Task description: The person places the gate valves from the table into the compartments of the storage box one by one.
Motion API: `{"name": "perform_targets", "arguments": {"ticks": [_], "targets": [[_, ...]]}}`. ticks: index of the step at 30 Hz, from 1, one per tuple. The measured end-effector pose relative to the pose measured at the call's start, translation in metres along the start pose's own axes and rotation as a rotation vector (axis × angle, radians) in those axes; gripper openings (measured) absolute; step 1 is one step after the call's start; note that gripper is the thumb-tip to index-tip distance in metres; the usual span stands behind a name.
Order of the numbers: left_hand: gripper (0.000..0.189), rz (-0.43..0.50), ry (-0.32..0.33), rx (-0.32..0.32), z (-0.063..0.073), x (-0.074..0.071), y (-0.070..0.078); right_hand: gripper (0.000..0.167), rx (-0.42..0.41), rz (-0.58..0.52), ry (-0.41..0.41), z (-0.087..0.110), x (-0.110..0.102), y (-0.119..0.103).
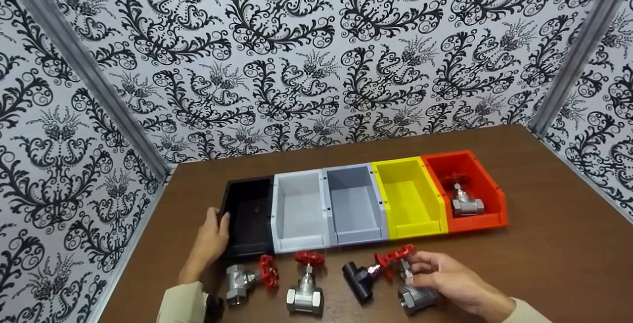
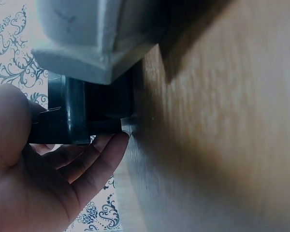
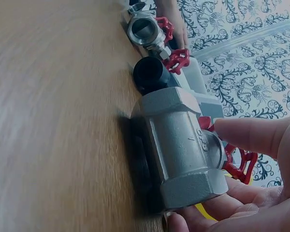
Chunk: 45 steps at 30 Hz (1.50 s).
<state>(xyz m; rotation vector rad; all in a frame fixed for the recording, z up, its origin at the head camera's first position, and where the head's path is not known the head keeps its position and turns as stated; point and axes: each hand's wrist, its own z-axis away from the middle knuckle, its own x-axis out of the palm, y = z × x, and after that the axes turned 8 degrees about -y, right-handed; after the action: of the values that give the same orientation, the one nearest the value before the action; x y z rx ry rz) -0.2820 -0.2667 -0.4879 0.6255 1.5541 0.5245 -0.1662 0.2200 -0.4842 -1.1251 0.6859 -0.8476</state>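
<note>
Head view: the left-hand grip (image 1: 210,241) is closed on the side wall of the black bin (image 1: 247,192), nearest the desk's left edge. The right-hand grip (image 1: 447,278) is partly closed round a steel valve (image 1: 417,298), on the near side of the five-bin row (image 1: 358,236). The valve's red handwheel (image 1: 399,252) appears to overlap the black-bodied valve (image 1: 358,281); crowding could cause snagging if either is lifted.

Left wrist view: bin wall held between thumb and fingers; an uneven pull could skew the row.

Right wrist view: desk contact unclear; an off-centre hold could let the heavy-looking body roll.

Desk (image 1: 568,239): brown wood-grain. Walls (image 1: 316,66): black-and-white scrollwork, grey corner strips.
</note>
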Motion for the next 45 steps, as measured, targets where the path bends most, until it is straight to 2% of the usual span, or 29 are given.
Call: {"name": "perform_targets", "arguments": {"ticks": [10,21,30,38,45], "targets": [[0.022,0.019,-0.009,-0.007,-0.001,-0.001,0.000,0.050,-0.098,-0.013,0.022,0.003,-0.006,0.002],[0.022,0.019,-0.002,0.011,0.001,0.001,0.000,0.051,-0.044,-0.018,0.073,0.001,-0.010,0.003],[0.023,0.022,-0.007,-0.007,0.000,0.000,-0.001,0.062,-0.057,0.005,0.082,0.000,-0.005,0.007],[0.022,0.020,-0.010,-0.018,0.001,-0.001,0.000,0.055,-0.052,-0.070,0.055,0.000,-0.007,0.011],[0.022,0.031,-0.004,-0.014,0.001,0.001,-0.001,0.029,-0.030,-0.163,0.012,0.000,-0.006,0.009]]}}
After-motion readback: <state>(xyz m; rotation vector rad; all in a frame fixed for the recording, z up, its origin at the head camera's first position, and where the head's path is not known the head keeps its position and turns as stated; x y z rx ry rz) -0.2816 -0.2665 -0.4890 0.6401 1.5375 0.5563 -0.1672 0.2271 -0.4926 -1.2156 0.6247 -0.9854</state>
